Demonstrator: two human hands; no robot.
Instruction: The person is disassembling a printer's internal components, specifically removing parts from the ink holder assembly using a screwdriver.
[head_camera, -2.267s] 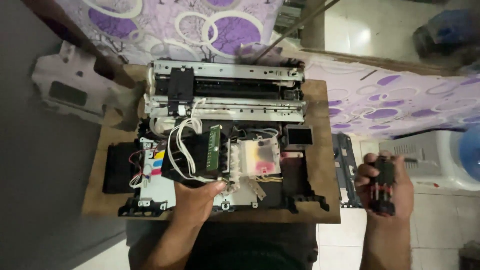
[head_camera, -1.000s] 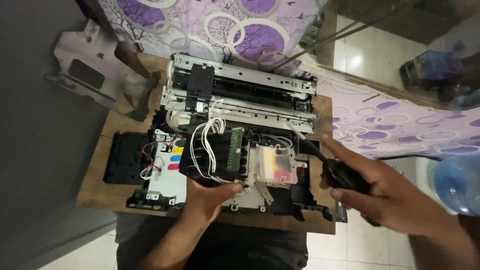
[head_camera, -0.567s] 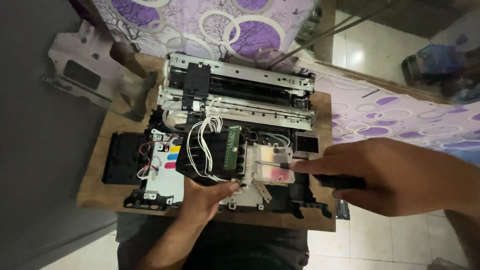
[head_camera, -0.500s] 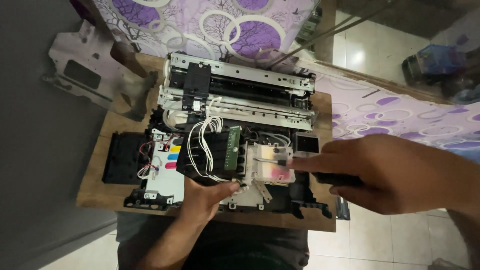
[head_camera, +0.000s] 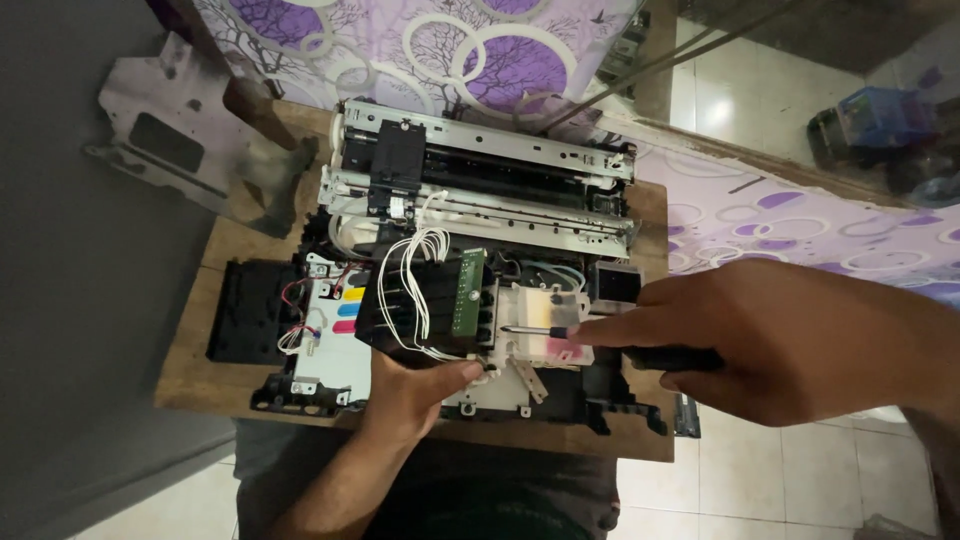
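Wooden tabletop (head_camera: 190, 370) carries the opened printer (head_camera: 470, 290). Left hand (head_camera: 415, 385) presses its near edge; right hand (head_camera: 790, 340) grips a screwdriver (head_camera: 540, 330), tip best kept square at the ink block.

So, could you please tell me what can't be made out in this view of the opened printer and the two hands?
Head view:
- Screwdriver handle: mostly wrapped by the right hand.
- Screwdriver tip: too small to tell whether it sits in a screw.
- Printer front edge: partly covered by the left hand.
- Right forearm: cut off by the frame's right edge.
- Blue object on the floor: blurred.
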